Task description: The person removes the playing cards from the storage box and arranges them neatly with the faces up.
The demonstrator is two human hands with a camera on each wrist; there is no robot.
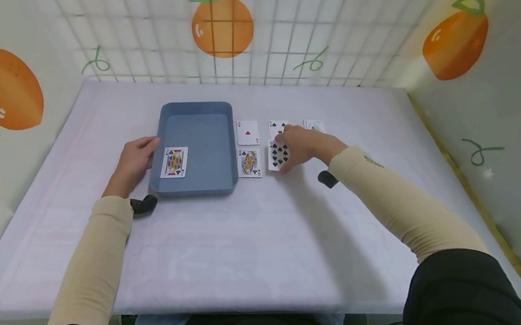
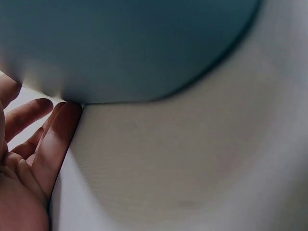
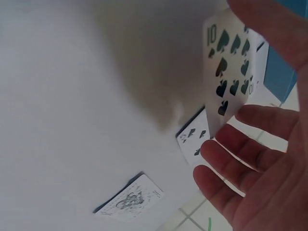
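Note:
My right hand (image 1: 303,143) pinches a ten of spades (image 3: 228,67) between thumb and fingertips, and the card stands tilted off the table in the right wrist view. My left hand (image 1: 132,161) touches the left side of a blue-grey tray (image 1: 210,140), its fingers fairly straight against the outer wall in the left wrist view. Inside the tray, at its lower left, lies a face card of clubs (image 1: 174,162). Right of the tray are an ace of hearts (image 1: 248,132) and, nearer me, another face card (image 1: 249,163). A black-suited card (image 1: 276,127) lies partly hidden behind my right hand.
A joker-like card (image 1: 313,125) lies at the back right, partly covered by my right hand. White cloth covers the table (image 1: 230,255). A white wire grid (image 1: 285,31) rises behind it, and printed curtains (image 1: 496,125) hang at the sides.

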